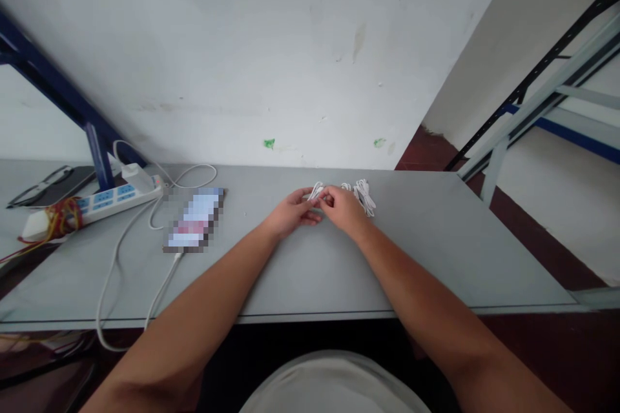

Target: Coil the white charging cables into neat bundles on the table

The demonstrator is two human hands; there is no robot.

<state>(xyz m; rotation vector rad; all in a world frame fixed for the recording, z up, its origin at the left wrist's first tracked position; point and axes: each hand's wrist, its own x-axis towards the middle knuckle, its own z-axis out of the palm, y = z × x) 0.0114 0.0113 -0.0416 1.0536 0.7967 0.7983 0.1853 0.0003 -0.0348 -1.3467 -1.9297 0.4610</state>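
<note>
Left hand (293, 214) and right hand (345, 210), fingers closed, seem to grip a white cable (363, 197).

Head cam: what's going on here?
A person's left hand and right hand meet over a looped thin white cable on a grey table, their fingers pinching it. A pixelated phone lies to the left on its charging cable, with a white power strip further left.

Coiled cable (364, 197) right of phone (195, 219)
</note>
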